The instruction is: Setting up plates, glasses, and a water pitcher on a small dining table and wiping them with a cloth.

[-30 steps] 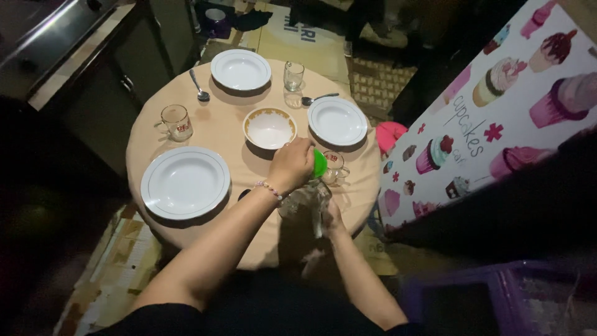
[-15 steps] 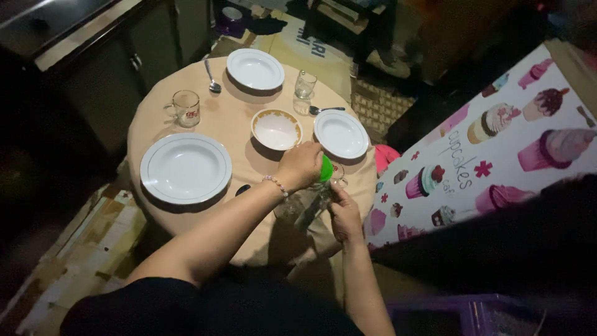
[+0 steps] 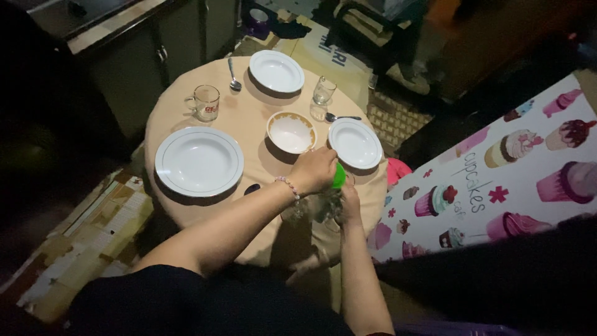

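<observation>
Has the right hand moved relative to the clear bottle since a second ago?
Yes. The right hand has climbed from the bottle's lower end to beside the green cap, judged against the small white bowl.

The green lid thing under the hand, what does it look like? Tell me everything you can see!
The green lid is bright green and looks like smooth plastic. Only a small rounded edge shows, because the left hand covers most of it from above. It sits on top of a clear container that the right hand holds at the side. It is at the near right edge of the round table, just below a small white plate. Its full shape cannot be made out.
</observation>
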